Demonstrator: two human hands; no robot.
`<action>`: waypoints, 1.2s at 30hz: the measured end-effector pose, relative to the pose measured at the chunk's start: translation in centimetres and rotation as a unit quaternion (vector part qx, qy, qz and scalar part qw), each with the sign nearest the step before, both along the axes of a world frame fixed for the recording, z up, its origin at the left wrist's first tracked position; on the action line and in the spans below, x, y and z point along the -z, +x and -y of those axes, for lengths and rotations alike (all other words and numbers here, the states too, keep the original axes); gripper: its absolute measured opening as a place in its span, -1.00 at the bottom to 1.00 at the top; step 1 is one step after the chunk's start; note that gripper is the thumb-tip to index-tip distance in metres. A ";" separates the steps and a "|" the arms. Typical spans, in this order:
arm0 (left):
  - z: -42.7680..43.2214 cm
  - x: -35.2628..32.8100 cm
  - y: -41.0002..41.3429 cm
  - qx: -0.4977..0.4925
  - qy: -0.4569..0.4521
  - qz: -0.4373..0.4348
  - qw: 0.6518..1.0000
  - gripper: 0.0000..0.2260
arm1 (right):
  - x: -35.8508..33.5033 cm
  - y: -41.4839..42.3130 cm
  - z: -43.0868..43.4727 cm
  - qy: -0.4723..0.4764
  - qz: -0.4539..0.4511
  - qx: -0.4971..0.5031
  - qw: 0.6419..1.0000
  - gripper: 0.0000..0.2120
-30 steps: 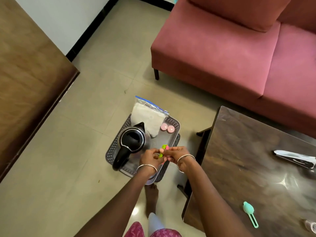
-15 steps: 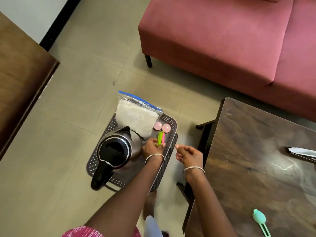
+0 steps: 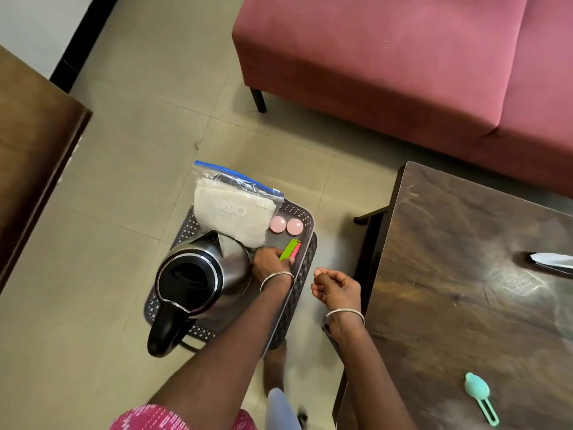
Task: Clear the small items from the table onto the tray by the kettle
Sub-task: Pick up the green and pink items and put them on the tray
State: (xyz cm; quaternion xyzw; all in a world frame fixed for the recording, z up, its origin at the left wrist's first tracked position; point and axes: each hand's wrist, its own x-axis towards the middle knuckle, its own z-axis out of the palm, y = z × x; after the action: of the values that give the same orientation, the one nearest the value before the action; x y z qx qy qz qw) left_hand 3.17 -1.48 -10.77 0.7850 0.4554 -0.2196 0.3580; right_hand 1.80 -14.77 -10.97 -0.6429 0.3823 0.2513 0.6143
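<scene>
- Most of the far view was a pink sofa [image 3: 403,72] on the tiled floor [image 3: 139,150], with no part in the job.
- Dark wooden tabletop [image 3: 449,290] filled the right side. A white packet [image 3: 552,262] lay at its right edge, partly cut off.
- On the floor left of the tabletop sat the perforated tray [image 3: 302,212]. It carried the kettle [image 3: 198,274] at its near left, and a zip bag [image 3: 232,209] overhung its far edge.
- The left grip [image 3: 271,262] was down on the tray just beside the kettle. Its fingers were curled and its thumb pinched the near end of the green and pink clips [image 3: 290,249]. These lay along the tray's right edge, long axis aimed at the far right corner.
- The right grip [image 3: 336,287] hung between tray and tabletop, loosely curled, holding nothing.
- Two pink discs [image 3: 282,225] sat side by side in the tray's far right corner.
- The teal clip [image 3: 479,394] lay near the tabletop's near edge, well apart from both grips, its round head away and its prongs toward that edge. It lay right of the right grip and closer to the person, so I judged the right grip better placed to fetch it.
</scene>
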 end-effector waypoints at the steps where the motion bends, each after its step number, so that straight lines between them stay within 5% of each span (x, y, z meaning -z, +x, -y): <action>1: 0.0 0.0 0.0 0.002 0.001 -0.005 1.000 -0.78 | 0.0 0.1 0.0 0.002 -0.001 0.001 1.000 -0.95; 26: 0.9 0.3 -1.0 -0.097 -0.018 0.069 0.993 -0.76 | 0.6 -2.2 2.0 -0.007 -0.032 -0.010 0.999 -0.89; 36: 0.7 0.2 -1.5 0.006 0.059 0.053 0.997 -0.76 | 1.2 -2.6 2.2 -0.018 -0.034 -0.013 0.999 -0.93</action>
State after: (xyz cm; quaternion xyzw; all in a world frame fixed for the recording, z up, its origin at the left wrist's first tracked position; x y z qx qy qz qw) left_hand 1.66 -2.14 -11.02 0.8178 0.4434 -0.1527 0.3337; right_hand -0.80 -16.95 -12.14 -0.6496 0.3993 0.2740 0.5861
